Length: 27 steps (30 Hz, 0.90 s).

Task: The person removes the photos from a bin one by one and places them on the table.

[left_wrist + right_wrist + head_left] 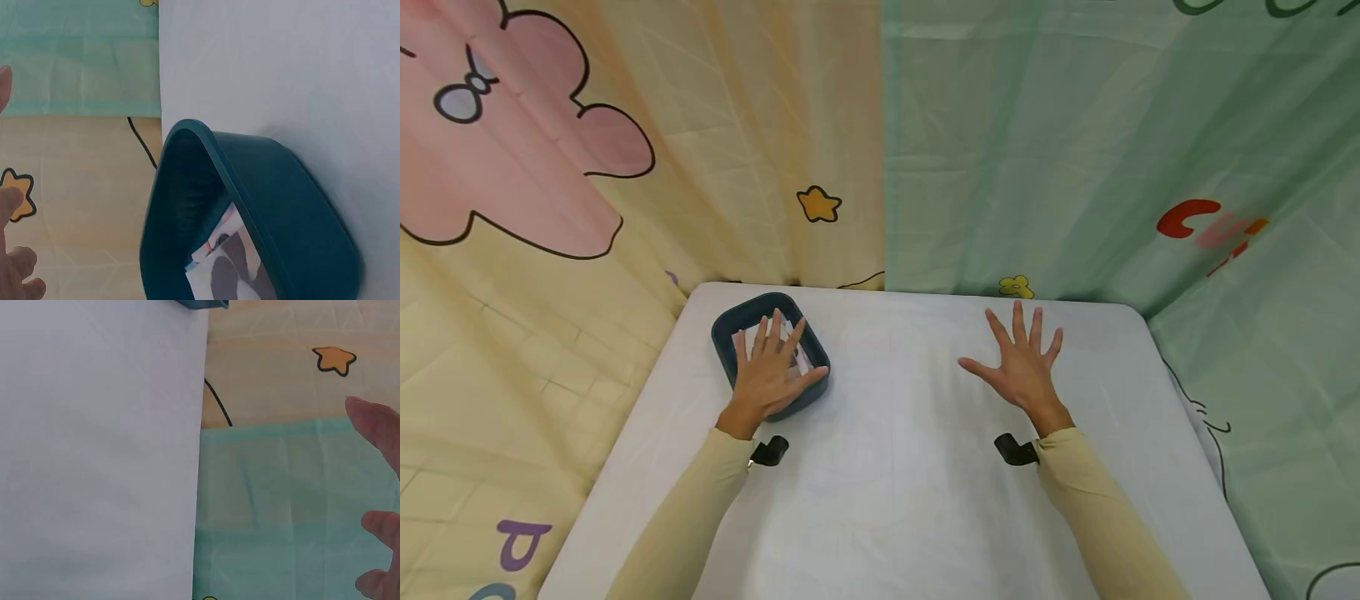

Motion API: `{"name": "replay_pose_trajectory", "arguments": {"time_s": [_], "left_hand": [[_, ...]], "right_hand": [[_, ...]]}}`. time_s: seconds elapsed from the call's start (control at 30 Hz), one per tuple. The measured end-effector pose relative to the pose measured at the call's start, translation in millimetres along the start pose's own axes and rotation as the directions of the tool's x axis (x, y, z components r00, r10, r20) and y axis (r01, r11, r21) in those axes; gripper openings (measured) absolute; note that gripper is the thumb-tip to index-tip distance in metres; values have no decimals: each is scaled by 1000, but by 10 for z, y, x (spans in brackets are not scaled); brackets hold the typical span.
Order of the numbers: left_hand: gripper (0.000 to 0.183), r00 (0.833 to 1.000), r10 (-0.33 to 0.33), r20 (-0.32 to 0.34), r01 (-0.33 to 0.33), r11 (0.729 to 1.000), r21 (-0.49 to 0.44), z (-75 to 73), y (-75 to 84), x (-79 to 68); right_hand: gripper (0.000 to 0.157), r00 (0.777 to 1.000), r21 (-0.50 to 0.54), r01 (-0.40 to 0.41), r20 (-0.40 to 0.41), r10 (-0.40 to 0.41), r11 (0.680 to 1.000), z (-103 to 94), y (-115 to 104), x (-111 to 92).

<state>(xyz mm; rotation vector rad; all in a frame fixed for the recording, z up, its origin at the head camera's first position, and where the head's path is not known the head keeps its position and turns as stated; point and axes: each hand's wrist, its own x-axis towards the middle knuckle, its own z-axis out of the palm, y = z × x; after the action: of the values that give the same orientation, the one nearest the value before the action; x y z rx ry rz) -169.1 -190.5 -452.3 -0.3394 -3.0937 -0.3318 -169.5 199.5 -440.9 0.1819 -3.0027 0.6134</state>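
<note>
Red C (pixel 1171 220), unclear purple letter (pixel 522 528) on curtains (pixel 1060 167)

You have one left hand (pixel 771 379), one right hand (pixel 1022 373), two sleeves (pixel 677 517) and two wrist cameras (pixel 771 451); before you are one table (pixel 887 467), one bin (pixel 281 200), one orange star (pixel 819 204). Papers (pixel 228 272) in the bin overlap, their number unclear.

Bin (pixel 294 212) is dk teal, tbl (pixel 887 483) plain wht.

Smooth, matt plastic-looking bin (pixel 272 187) under the left fingers (pixel 774 329), thin paper-like printed pieces (pixel 224 275) inside it, matt, faintly creased cloth-like table covering (pixel 887 467) below the right fingers (pixel 1018 323), wrinkled fabric curtains (pixel 977 158) beyond, matt cloth sleeves (pixel 681 512) behind.
</note>
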Motion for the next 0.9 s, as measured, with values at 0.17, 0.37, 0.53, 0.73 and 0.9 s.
{"name": "replay_pose_trajectory", "arguments": {"time_s": [0.17, 0.37, 0.53, 0.73, 0.9], "left_hand": [[91, 998, -67, -13, 65, 993, -95, 72, -190, -62], [94, 988, -153, -25, 147, 976, -161, 187, -448, -161], [96, 976, -216, -39, 204, 957, -205, 296, -612, -233], [96, 964, -262, -44, 245, 940, -238, 464, -755, -288], [97, 954, -299, -6, 289, 925, -246, 577, -822, -338]], "right_hand": [[94, 1000, 25, 17, -18, -17, 1000, 86, -54, 26], [89, 998, 55, 43, -48, -40, 998, 196, -155, 55], [87, 996, 78, 61, -72, -55, 995, 271, -221, 90], [81, 991, 123, 91, -111, -77, 988, 352, -281, 116], [78, 991, 153, 98, -110, -81, 983, 445, -314, 155]]}}
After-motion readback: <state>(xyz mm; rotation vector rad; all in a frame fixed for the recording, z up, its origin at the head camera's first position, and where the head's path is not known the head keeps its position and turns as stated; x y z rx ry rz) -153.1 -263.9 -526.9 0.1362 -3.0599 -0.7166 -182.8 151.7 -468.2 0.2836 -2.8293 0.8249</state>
